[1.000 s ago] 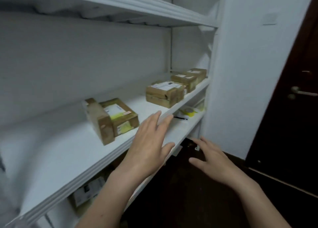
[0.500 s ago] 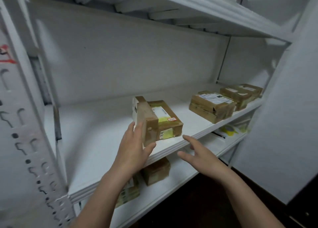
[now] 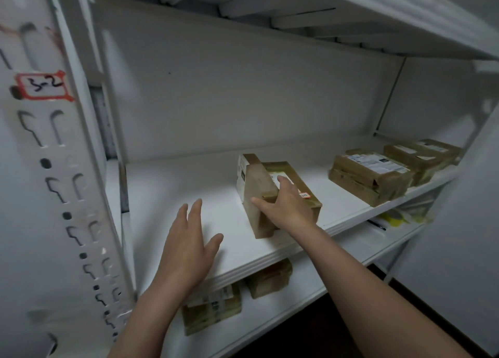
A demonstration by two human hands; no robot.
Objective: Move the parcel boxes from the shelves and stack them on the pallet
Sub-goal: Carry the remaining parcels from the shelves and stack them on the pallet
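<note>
Two brown taped parcel boxes sit together on the white middle shelf (image 3: 189,179). One parcel stands on edge (image 3: 256,193) and a flat one with a white and yellow label (image 3: 286,168) lies against its right side. My right hand (image 3: 289,206) rests on top of the flat box, with its thumb stretched across the end of the upright box. To the left of both boxes my left hand (image 3: 189,247) hovers over the bare shelf with straight, spread fingers, holding nothing. No pallet is in view.
Further right on the same shelf lie a stacked pair of parcels (image 3: 370,176) and more parcels (image 3: 421,155) behind them. Two parcels (image 3: 213,311) (image 3: 270,279) sit on the lower shelf. A perforated white upright post (image 3: 62,168) stands at the left; another shelf hangs close overhead.
The view swung left and closer to the shelf. My right hand rose from below the shelf edge onto the flat box. My left hand left the upright box and moved left.
</note>
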